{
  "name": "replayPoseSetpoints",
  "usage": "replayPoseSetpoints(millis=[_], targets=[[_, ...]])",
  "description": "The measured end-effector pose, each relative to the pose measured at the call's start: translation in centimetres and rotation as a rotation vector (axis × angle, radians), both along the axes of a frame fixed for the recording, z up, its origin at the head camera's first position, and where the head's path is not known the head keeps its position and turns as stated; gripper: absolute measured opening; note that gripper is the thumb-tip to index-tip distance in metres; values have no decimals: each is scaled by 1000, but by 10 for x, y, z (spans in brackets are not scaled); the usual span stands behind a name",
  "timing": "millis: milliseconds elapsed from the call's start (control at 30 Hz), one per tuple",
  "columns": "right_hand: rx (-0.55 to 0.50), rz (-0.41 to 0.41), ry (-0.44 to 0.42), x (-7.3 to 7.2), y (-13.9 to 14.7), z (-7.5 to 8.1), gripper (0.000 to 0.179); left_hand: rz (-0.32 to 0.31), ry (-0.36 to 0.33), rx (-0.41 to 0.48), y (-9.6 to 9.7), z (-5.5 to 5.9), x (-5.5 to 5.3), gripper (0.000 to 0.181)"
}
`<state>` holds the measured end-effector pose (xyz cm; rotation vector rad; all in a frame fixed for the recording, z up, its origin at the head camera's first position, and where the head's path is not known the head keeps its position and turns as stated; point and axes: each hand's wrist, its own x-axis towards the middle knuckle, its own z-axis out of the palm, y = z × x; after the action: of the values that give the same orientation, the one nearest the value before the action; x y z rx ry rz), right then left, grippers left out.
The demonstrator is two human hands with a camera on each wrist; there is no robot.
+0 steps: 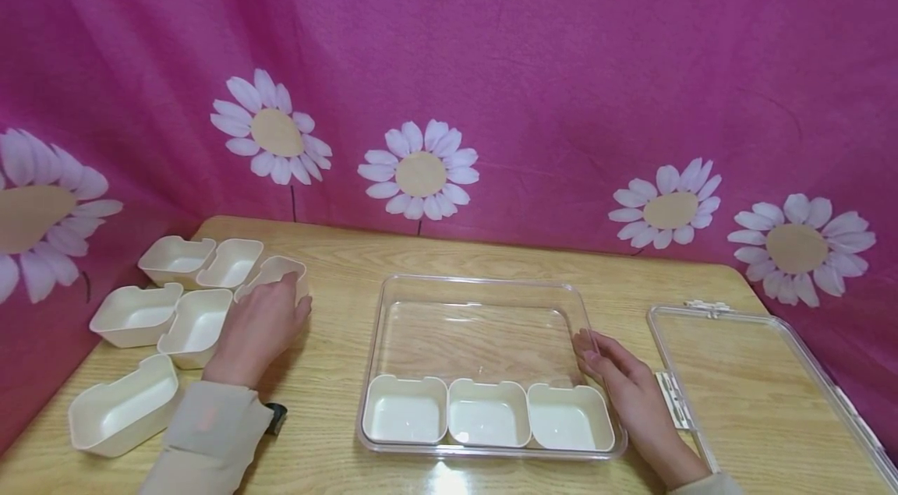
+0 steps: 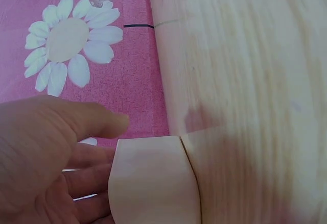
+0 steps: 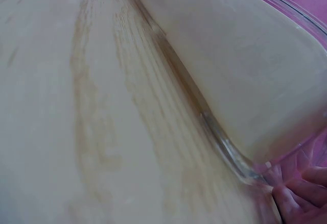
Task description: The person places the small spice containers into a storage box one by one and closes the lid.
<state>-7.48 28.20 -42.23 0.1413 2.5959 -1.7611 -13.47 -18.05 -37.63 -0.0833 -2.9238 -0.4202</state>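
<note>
My left hand is over a cream bin at the right end of the back row on the left. In the left wrist view its fingers run behind that small bin, fingertips hidden, and the thumb stands apart above the rim. The right hand rests against the right wall of a clear plastic box, fingers extended along the outside. Three cream bins, a left one, a middle one and a right one, sit side by side along the box's near side.
Several more cream bins stand at the left, among them a long one near the front. A clear lid with white latches lies on the wooden table at the right. Behind hangs a magenta flowered cloth.
</note>
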Motion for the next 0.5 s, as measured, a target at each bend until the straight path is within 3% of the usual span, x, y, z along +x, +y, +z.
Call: replayPoseSetpoints(millis=[300, 500], targets=[[13, -8, 3, 0, -1, 0, 49, -47, 35, -56, -4, -5, 1, 13], [8, -6, 6, 0, -1, 0, 49, -49, -28, -54, -5, -4, 1, 16]])
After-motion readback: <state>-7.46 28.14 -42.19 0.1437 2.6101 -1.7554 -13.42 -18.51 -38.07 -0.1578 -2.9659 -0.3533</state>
